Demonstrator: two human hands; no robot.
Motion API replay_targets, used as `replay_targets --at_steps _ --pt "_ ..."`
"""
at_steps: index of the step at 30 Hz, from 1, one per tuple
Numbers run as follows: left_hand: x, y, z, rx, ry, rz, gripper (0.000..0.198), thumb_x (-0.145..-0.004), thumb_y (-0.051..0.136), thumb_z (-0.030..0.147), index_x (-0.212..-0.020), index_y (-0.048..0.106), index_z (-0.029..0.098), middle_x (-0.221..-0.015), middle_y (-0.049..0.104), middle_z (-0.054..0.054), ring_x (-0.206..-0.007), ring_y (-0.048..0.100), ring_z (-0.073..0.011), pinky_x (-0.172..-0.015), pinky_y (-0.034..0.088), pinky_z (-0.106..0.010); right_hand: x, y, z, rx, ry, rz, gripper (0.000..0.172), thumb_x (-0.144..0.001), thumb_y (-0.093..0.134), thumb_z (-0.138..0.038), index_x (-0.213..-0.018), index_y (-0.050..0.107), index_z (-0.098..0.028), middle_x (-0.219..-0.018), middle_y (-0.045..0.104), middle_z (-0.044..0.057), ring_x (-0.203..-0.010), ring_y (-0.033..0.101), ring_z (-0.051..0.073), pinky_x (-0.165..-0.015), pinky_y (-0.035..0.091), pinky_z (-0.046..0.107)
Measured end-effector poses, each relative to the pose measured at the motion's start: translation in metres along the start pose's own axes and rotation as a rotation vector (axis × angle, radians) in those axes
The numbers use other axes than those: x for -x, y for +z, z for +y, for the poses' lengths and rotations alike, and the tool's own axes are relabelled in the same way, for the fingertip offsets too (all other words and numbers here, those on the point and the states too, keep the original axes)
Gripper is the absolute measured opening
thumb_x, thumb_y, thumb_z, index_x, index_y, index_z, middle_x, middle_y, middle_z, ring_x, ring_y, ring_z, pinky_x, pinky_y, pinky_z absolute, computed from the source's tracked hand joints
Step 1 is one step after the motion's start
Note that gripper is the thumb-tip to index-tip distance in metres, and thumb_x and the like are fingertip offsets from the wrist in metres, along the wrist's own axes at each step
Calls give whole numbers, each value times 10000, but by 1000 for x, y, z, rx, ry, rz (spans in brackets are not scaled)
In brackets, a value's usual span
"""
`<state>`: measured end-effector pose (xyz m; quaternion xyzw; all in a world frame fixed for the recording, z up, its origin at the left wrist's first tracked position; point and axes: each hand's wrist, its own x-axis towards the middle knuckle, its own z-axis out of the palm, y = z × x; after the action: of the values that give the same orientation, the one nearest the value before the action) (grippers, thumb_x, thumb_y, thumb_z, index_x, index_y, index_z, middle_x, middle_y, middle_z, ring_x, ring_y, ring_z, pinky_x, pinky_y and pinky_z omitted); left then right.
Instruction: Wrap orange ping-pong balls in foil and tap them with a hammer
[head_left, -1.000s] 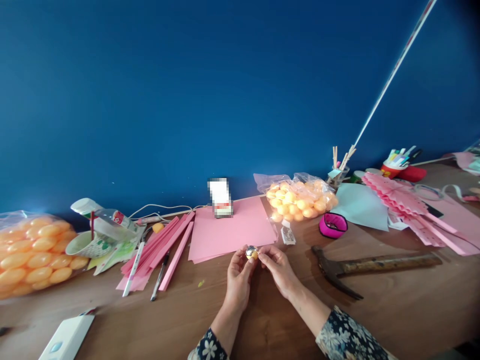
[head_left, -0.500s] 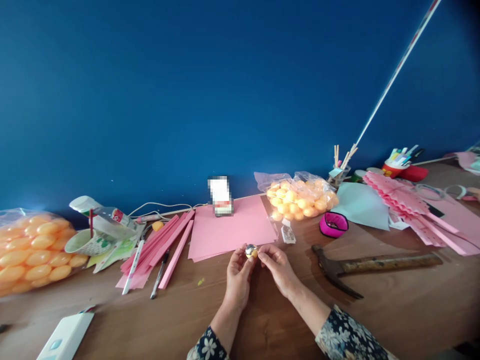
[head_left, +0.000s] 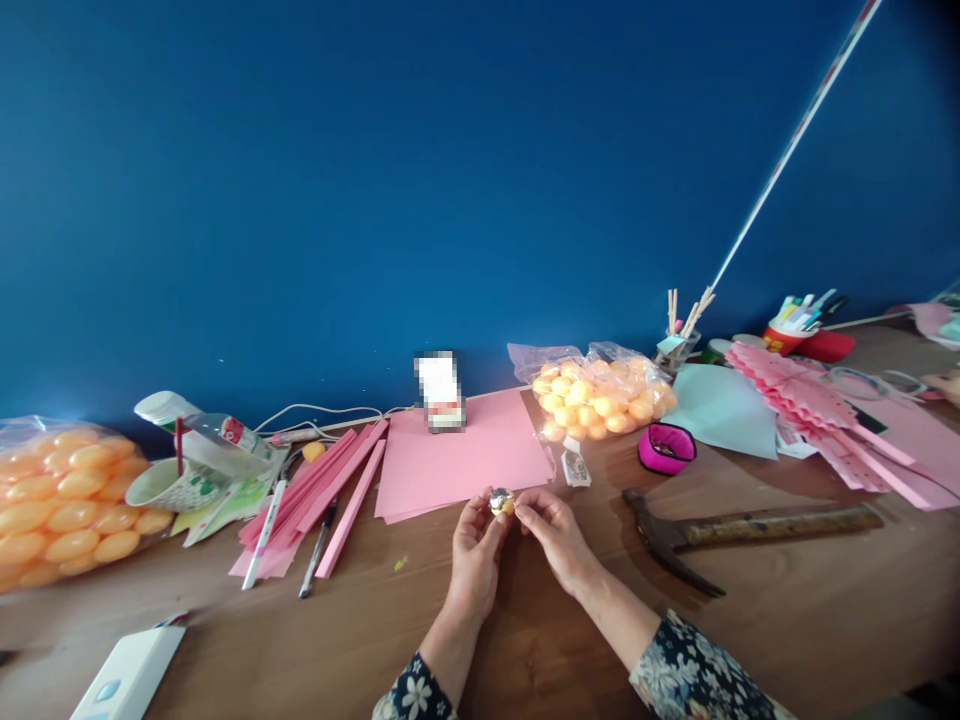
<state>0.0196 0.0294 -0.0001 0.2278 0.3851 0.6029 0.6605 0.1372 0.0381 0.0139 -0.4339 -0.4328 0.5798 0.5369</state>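
Observation:
Both of my hands meet over the brown table, just in front of a pink paper sheet. Between their fingertips is a small round ball, orange with a shiny silver patch. My left hand pinches it from the left and my right hand pinches it from the right. Flower-patterned dark sleeves cover both wrists.
A hammer lies right of my hands. Bags of orange balls sit behind and at far left. Pink strips, pens, a cup, a pink tape roll, folded pink paper and a white device lie around.

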Motion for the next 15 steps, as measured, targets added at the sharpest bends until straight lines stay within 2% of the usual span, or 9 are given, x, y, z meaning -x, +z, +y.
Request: replay_targets --at_steps 15 --pt "-1 -1 -2 9 15 -7 394 -679 681 180 -1052 559 214 -1060 622 -57 -996 570 -168 -917 404 -314 0 -1 1 -26 1 -14 121 -759 623 -290 -739 590 -175 -643 532 -25 -581 432 98 -570 353 220"
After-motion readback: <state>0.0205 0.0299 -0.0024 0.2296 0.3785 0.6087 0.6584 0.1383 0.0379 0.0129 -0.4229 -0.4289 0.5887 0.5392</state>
